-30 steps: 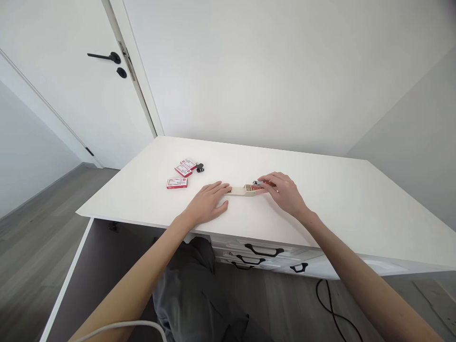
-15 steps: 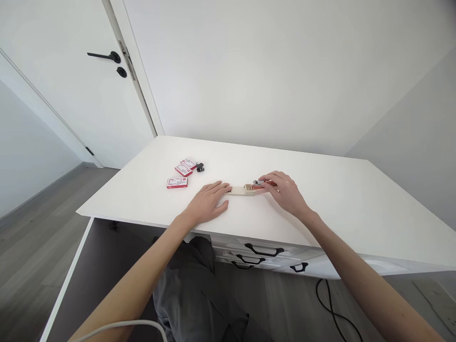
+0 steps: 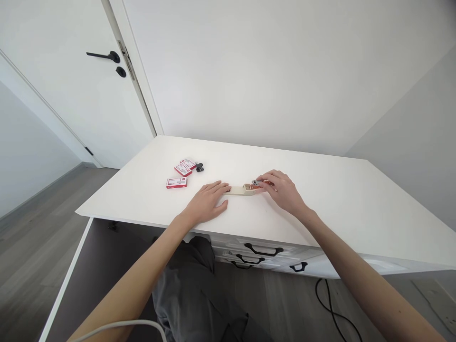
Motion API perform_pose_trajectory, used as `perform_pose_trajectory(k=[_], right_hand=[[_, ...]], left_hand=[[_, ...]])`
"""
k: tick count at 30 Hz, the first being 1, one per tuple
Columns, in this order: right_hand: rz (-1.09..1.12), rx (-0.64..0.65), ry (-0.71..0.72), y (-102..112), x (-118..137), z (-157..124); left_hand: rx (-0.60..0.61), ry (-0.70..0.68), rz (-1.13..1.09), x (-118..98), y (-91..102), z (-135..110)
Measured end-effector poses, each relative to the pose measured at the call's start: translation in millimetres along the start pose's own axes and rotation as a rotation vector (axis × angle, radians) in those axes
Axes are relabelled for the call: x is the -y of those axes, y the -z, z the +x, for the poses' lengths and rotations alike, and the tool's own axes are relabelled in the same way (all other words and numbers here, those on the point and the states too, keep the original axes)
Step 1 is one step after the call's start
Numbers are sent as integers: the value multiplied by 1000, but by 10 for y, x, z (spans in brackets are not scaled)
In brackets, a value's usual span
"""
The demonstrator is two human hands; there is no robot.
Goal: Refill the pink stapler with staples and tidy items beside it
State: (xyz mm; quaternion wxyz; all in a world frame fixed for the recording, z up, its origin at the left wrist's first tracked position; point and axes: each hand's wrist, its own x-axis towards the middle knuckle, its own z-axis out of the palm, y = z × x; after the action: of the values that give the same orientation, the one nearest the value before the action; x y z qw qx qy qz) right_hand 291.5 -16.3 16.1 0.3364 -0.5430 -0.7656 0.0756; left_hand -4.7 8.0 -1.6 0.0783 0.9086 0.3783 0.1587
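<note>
A stapler (image 3: 237, 190) with a cream base lies opened out flat on the white cabinet top. The orange-red inside of its swung-back upper part (image 3: 253, 187) shows at the right. My left hand (image 3: 207, 203) lies palm down with its fingers stretched over the left end of the base, the thumb apart on the surface. Over the upper part, my right hand (image 3: 281, 190) pinches a small silvery metal piece (image 3: 255, 182); its exact kind is too small to make out. The right fingers hide the stapler's far right end.
Several red-and-white small boxes (image 3: 176, 183) lie to the left, with a black staple remover-like clip (image 3: 200, 167) beside them. Below the front edge are drawers with black handles (image 3: 263, 250) and an open cabinet door (image 3: 67, 280). A black cable (image 3: 331, 308) runs along the floor.
My right hand has shifted slightly left with the silvery piece, along the stapler's upper part. My left hand stays on the base.
</note>
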Motion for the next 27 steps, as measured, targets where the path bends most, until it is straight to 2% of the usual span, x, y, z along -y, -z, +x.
perform_pose_trajectory(k=[10, 19, 22, 25, 27], right_hand=[[-30, -6, -2, -15, -2, 2], [-87, -84, 90, -110, 32, -87], [-110, -99, 118, -82, 18, -136], [-137, -172, 94, -5, -54, -203], [-130, -228, 26, 37, -136, -259]], left_hand=[[-5, -4, -2, -2, -3, -4], [-23, -16, -8, 11, -18, -4], [-25, -16, -13, 13, -21, -7], [-13, -11, -8, 9, -17, -6], [-3, -5, -7, 6, -14, -5]])
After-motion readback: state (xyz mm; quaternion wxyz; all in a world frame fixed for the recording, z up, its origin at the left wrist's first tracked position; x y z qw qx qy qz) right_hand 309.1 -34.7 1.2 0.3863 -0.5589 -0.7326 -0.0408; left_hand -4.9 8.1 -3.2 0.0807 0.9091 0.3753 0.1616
